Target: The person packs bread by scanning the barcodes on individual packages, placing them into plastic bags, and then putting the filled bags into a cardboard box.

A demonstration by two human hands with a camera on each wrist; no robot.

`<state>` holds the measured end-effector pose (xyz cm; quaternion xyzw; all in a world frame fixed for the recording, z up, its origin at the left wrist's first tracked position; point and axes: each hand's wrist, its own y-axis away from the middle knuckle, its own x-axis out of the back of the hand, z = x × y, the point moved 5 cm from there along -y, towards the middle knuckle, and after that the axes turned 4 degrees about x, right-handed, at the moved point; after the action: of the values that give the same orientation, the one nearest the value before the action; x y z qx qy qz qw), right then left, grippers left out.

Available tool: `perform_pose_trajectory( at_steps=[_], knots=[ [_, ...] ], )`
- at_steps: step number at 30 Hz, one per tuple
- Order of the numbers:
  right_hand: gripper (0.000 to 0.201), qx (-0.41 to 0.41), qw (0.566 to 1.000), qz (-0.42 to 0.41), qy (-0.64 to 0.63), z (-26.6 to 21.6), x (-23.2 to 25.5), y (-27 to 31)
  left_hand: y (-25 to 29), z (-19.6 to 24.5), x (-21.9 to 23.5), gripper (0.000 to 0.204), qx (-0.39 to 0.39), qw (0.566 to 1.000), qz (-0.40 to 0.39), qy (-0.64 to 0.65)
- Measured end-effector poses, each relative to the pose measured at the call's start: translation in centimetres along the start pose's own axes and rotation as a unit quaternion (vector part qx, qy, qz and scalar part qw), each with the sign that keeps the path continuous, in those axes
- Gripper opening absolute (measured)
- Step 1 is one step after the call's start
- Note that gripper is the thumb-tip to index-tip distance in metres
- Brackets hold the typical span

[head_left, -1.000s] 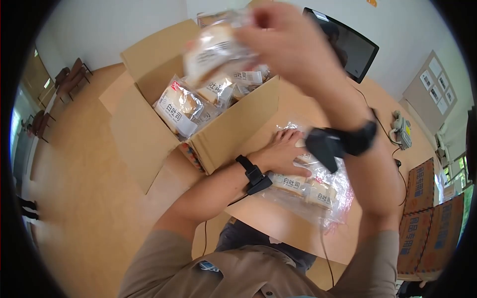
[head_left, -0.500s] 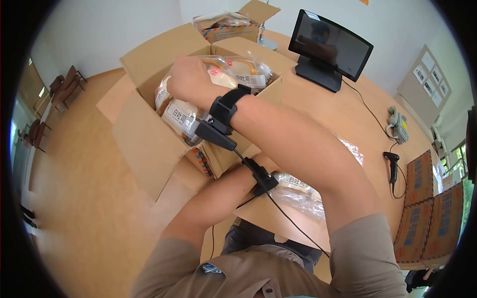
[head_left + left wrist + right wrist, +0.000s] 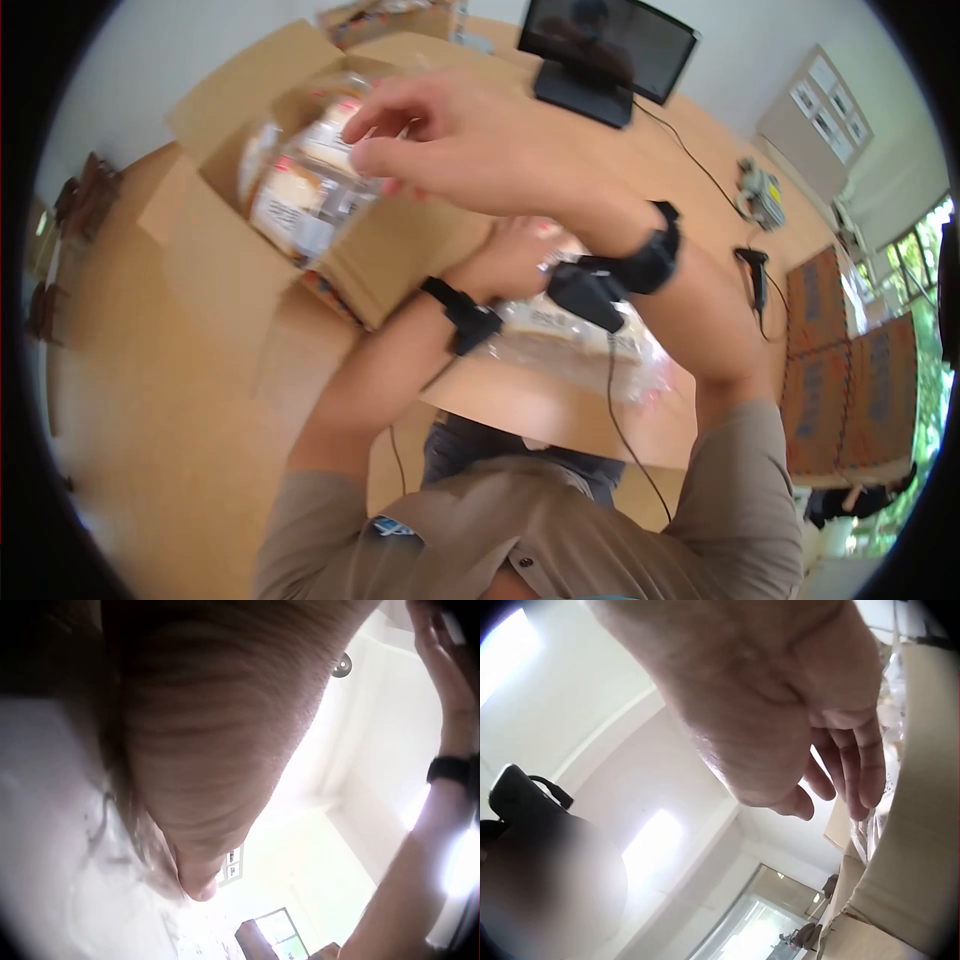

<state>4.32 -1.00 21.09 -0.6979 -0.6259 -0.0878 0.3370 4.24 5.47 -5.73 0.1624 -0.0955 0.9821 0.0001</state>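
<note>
In the head view, my right hand [image 3: 450,145] is raised above the near side of the open carton [image 3: 400,245], fingers loosely bent and holding nothing. Bagged bread packs [image 3: 290,200] lie inside that carton. My left hand [image 3: 515,260] rests on a clear plastic bag [image 3: 560,350] of bread packs on the table, its fingers partly hidden behind my right forearm. The left wrist view shows the left hand [image 3: 210,735] against shiny plastic. In the right wrist view, the right hand [image 3: 795,727] has relaxed fingers beside the carton wall [image 3: 922,810].
A second carton [image 3: 390,25] stands at the back, with a black monitor [image 3: 605,45] to its right. Further right are a telephone [image 3: 762,195] and a black scanner [image 3: 755,280]. Stacked printed cartons [image 3: 850,390] stand at the right. A cable [image 3: 630,420] hangs from the right wrist camera.
Having reached into the carton with a bread pack, my right hand has come back out empty, up and to the right. The left hand stays on the clear bag. The head view has shifted.
</note>
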Motion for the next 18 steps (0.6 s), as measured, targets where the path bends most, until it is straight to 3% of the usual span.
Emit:
perform_pose_trajectory(
  at_steps=[1,4,5,6,9,11,14,18],
  knots=[
    [0.034,-0.029,0.998,-0.018,-0.049,-0.4,1.6,3.2,1.3,3.8,0.1,0.081,-0.032,0.948,0.012,-0.318],
    [0.023,-0.114,0.989,0.068,-0.064,1.1,6.9,12.2,1.8,3.9,-0.1,0.085,-0.055,0.958,0.026,-0.280],
    [0.023,-0.127,0.986,0.094,-0.047,2.6,8.6,15.1,2.0,5.0,0.2,0.085,-0.016,0.946,0.027,-0.323],
    [0.022,-0.172,0.976,0.130,-0.031,4.0,10.3,18.2,2.2,5.4,0.6,0.086,0.023,0.929,0.028,-0.368],
    [0.019,-0.336,0.918,0.207,0.027,9.1,13.9,28.1,2.0,5.2,0.6,0.083,0.020,0.935,0.015,-0.354],
    [0.019,-0.409,0.884,0.214,0.071,12.6,14.3,34.8,2.1,5.3,0.4,0.083,0.016,0.930,0.022,-0.367],
    [0.018,-0.479,0.855,0.195,0.017,13.5,12.3,39.1,2.1,5.6,0.5,0.083,0.019,0.930,0.020,-0.367],
    [0.016,-0.452,0.871,0.186,-0.045,14.1,9.2,39.3,2.0,5.7,0.3,0.083,0.021,0.928,0.018,-0.372]
  ],
)
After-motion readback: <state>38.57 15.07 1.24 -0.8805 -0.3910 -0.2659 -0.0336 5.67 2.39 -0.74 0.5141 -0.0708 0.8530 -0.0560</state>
